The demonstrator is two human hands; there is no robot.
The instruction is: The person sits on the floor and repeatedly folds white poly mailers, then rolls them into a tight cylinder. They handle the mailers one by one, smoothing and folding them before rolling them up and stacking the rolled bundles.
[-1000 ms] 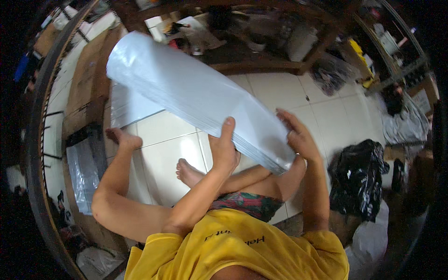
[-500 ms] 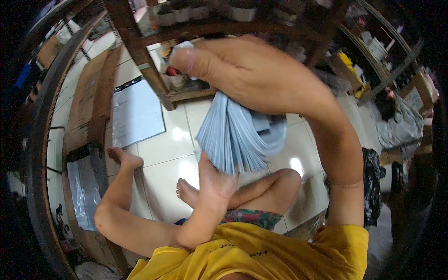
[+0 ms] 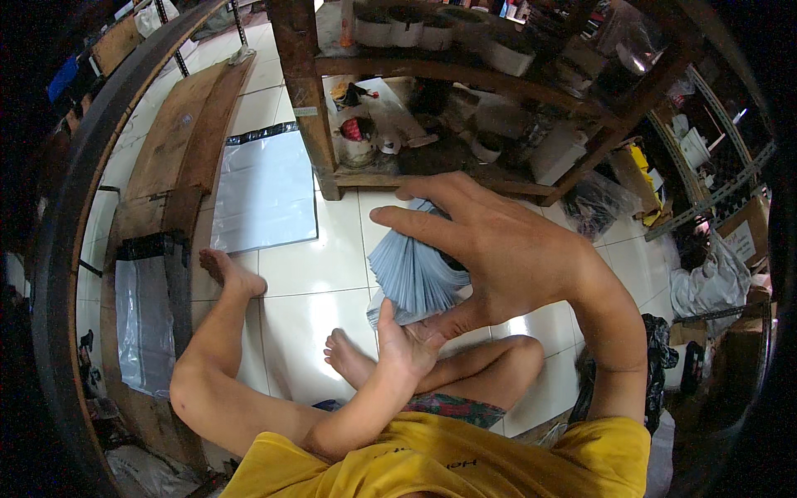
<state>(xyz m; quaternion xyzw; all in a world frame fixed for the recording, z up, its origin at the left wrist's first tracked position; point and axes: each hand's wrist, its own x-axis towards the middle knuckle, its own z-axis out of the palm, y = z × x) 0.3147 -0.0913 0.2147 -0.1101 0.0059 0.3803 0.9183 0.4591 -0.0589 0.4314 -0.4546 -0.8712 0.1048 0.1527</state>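
A thick stack of thin pale blue sheets (image 3: pixel 419 270) is fanned out in front of me, with a dark patch partly showing behind it. My left hand (image 3: pixel 407 344) grips its near end, thumb up along the front and the other fingers mostly hidden beneath. Over the stack's right side arches my right hand (image 3: pixel 498 249), its fingers spread and stretched across the far part. Its thumb reaches down beside my left palm. How firmly the right fingertips touch the sheets cannot be made out.
Flat grey plastic bags with black edges lie on the tiled floor (image 3: pixel 270 195) and on brown boards (image 3: pixel 162 158) at left. A wooden shelf (image 3: pixel 465 79) with rolls stands ahead. Black bags (image 3: pixel 660 349) and a crumpled silver-grey bag (image 3: pixel 710 278) lie at right. My bare legs frame the work.
My right hand has come lower and farther from the camera, its fingers now spread over the fan. The stack has tilted and its fan has shifted slightly right. The view has turned.
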